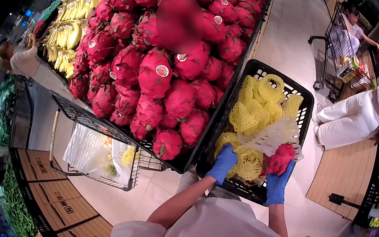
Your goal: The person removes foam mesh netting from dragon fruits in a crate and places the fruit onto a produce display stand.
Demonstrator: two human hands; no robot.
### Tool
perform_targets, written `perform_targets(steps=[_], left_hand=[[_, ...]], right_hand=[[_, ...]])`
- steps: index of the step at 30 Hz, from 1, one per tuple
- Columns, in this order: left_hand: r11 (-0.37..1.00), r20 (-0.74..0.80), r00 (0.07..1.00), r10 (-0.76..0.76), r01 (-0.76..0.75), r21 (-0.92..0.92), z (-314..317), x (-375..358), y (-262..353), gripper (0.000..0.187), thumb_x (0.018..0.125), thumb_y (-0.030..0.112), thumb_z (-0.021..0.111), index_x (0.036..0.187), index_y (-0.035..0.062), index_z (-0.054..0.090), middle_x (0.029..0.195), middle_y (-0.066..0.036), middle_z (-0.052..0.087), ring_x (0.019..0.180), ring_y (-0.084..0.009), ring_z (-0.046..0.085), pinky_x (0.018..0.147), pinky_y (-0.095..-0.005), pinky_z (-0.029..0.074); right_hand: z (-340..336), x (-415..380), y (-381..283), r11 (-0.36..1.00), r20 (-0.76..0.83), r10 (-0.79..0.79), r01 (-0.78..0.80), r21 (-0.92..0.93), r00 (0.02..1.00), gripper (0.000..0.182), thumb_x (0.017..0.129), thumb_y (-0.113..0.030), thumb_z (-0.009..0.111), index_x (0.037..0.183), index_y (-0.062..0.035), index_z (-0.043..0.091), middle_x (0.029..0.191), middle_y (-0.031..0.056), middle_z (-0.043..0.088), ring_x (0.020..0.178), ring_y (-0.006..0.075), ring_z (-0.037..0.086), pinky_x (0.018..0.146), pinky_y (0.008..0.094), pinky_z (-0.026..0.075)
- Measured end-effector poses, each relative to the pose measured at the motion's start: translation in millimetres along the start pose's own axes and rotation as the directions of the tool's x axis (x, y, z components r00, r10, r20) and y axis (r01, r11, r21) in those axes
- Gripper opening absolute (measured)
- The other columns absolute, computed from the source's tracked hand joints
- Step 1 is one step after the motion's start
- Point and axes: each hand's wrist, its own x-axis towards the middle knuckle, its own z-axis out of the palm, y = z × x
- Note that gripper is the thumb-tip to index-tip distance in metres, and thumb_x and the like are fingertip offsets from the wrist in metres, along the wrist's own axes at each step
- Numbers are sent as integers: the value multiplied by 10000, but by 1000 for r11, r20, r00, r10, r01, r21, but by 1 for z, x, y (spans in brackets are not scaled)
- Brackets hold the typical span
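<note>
A black crate (pixel 307 102) stands before me, holding several yellow foam nets (pixel 258 109) and a white translucent foam wrap (pixel 269 137). My right hand (pixel 280 186), in a blue glove, cups a red dragon fruit (pixel 280 159) from below at the crate's near right corner. The white wrap lies against the fruit's top. At the near left side of the crate, my left hand (pixel 223 164), also gloved in blue, has its fingers closed on a yellow foam net (pixel 244 163). Its fingertips are partly hidden by the netting.
A tall heap of dragon fruit (pixel 161 71) fills the display beyond the crate, with bananas (pixel 69 36) at its far left. A shopping cart (pixel 92 168) stands at left. At right are a person in white trousers (pixel 351 117) and another cart (pixel 341 44).
</note>
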Motion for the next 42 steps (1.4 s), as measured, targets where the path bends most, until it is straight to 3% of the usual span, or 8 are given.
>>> perform_targets(steps=[9,11,13,17,23,32,37,42], left_hand=[[879,-153,871,467,-437,192,-14,-9,31,450,753,162,609,1133,5,426,1047,-210,464,924,-362,501,767,-417,432],[812,-213,788,578,-529,245,-16,-12,48,438,737,165,638,1104,22,447,1033,-190,440,925,-353,478,773,-410,422],[777,-150,771,619,-573,259,-37,-23,74,400,738,155,630,1100,59,487,998,-177,448,913,-344,482,770,-416,422],[655,95,727,680,-660,367,-87,-36,107,325,790,95,553,1112,70,514,927,-128,490,891,-305,520,730,-376,444],[576,238,865,443,-71,-814,-123,-63,135,329,934,166,416,1251,80,431,1075,-82,522,909,-198,574,784,-300,471],[281,549,696,462,472,-836,-168,-81,148,614,837,196,602,1332,97,253,1287,-90,352,1142,-204,445,903,-364,439],[237,356,797,488,271,-933,-197,-92,146,654,782,55,623,1321,45,252,1261,-112,378,1153,-185,425,948,-303,391],[246,-70,817,572,-253,-936,-230,-88,147,763,700,51,712,1317,45,263,1266,-90,351,1189,-179,363,986,-306,336]], right_hand=[[30,-18,-50,952,364,51,-155,263,930,637,856,-526,436,1349,-154,281,1327,99,387,1196,295,396,1019,441,323],[27,-17,-40,408,410,-434,581,-705,802,542,898,-405,431,1329,-104,300,1304,125,412,1137,276,456,896,384,446],[14,-16,-45,996,337,-60,81,-48,940,499,916,-352,399,1314,-65,307,1275,146,437,1067,255,501,740,315,481],[43,-24,-60,819,592,175,-450,356,787,632,873,-499,402,1309,-51,307,1233,158,472,1010,264,530,655,306,498],[49,-19,-75,946,348,-118,212,-247,930,780,749,-542,585,1315,-74,319,1230,136,478,1058,310,515,869,474,453],[198,-71,-107,-475,897,326,872,-117,298,828,478,-307,802,1216,-113,481,1238,88,464,1062,315,453,881,398,405],[227,-64,-108,-429,942,269,901,-69,201,923,454,-354,815,1260,-103,442,1279,125,424,1149,335,407,958,414,346],[250,-66,-94,390,769,-211,774,-499,603,1218,453,-436,842,1398,-86,157,1371,143,310,1223,280,374,993,409,333]])
